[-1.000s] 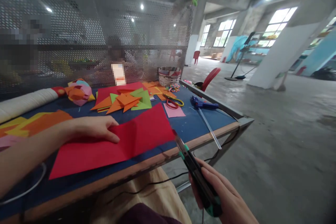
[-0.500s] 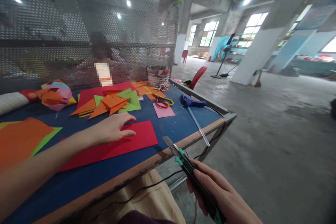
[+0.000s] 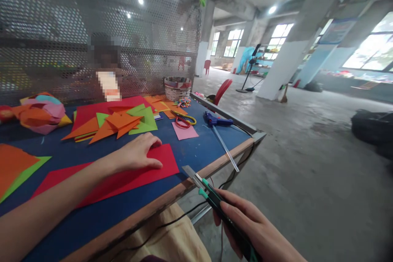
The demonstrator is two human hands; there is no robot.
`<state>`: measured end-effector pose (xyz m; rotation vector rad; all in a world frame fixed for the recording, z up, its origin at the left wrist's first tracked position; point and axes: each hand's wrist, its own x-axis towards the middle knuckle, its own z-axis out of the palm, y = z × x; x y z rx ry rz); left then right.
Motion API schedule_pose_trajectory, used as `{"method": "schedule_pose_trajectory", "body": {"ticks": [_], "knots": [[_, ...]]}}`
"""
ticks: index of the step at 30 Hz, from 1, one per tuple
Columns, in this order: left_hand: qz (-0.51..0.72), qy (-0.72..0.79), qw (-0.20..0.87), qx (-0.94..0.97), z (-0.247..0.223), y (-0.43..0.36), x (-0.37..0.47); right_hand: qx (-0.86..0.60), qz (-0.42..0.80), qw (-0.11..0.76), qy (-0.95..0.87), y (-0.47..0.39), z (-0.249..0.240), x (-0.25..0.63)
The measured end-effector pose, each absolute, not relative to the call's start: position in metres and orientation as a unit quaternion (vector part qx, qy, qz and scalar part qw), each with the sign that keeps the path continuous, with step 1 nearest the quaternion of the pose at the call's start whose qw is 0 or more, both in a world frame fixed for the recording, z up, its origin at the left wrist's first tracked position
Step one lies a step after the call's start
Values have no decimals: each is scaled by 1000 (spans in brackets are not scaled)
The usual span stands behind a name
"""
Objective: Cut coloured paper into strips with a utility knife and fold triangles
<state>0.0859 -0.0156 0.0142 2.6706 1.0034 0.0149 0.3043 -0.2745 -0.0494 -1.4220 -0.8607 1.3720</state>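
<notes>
A long strip of red paper (image 3: 129,186) lies along the near side of the blue table (image 3: 211,151). Over its right part rests my left hand (image 3: 139,153), fingers bent and apart, thumb stretched toward the strip's end; nothing is held in it. My right hand (image 3: 248,221) grips a black and green utility knife (image 3: 219,206) beyond the table's front edge. Its blade sticks out, pointing up and left toward the right end of the red strip, apart from it. The fingers under the knife's handle are partly hidden.
Folded orange and green paper pieces (image 3: 123,120), scissors (image 3: 187,120) on pink paper (image 3: 186,132) and a blue glue gun (image 3: 215,119) with a clear stick lie farther back. A woven basket (image 3: 177,89) stands by the mesh screen (image 3: 144,57). A black cable (image 3: 184,217) hangs below the edge.
The view has turned slightly right, so the table things sit farther left. My left hand stays on the red strip, its fingers a little more curled. The knife stays in my right hand.
</notes>
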Motion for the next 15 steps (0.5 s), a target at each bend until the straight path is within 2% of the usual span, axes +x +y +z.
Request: {"method": "schedule_pose_trajectory", "body": {"ticks": [8,15], "knots": [[16,375,142,916,14,-15,85,-586,564,461,-355,-273,-33,298],[1,376,201,905,17,-17,90,-586,562,468,-349,-271,-33,299]]}}
